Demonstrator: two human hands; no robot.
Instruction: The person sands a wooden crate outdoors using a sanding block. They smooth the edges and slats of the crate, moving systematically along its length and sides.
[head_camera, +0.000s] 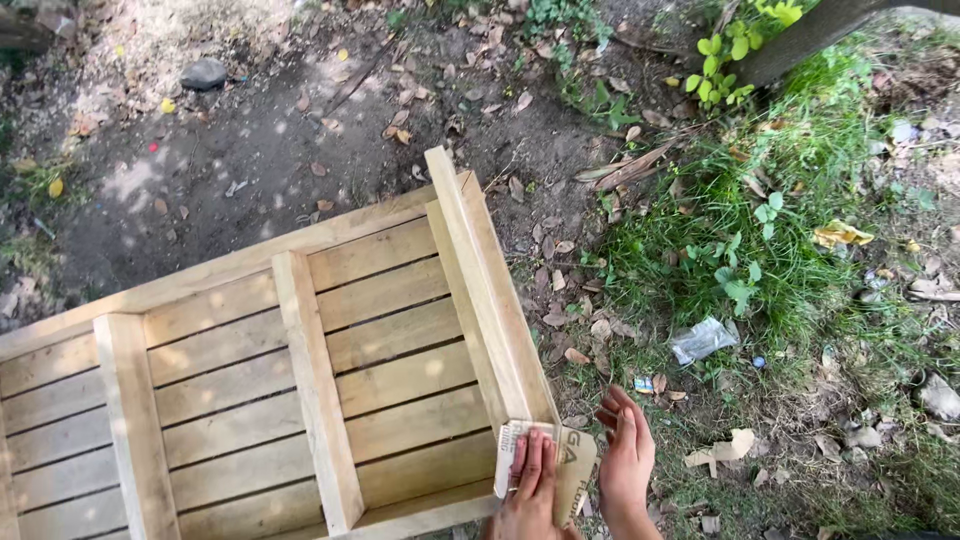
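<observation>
A pale wooden slatted frame (380, 340) lies on bare ground, with cross battens and a raised side rail (490, 290) along its right edge. At the near end of that rail my left hand (530, 490) presses flat on a folded sheet of sandpaper (575, 460), fingers pointing away from me. My right hand (627, 455) rests beside it on the outer side of the rail, fingers together and extended, touching the sandpaper's right edge.
Dark soil with dry leaves lies beyond the frame, with a grey stone (204, 73) at the far left. Grass and weeds grow on the right, with a crumpled clear wrapper (702, 340) and a tree trunk (800, 35) at top right.
</observation>
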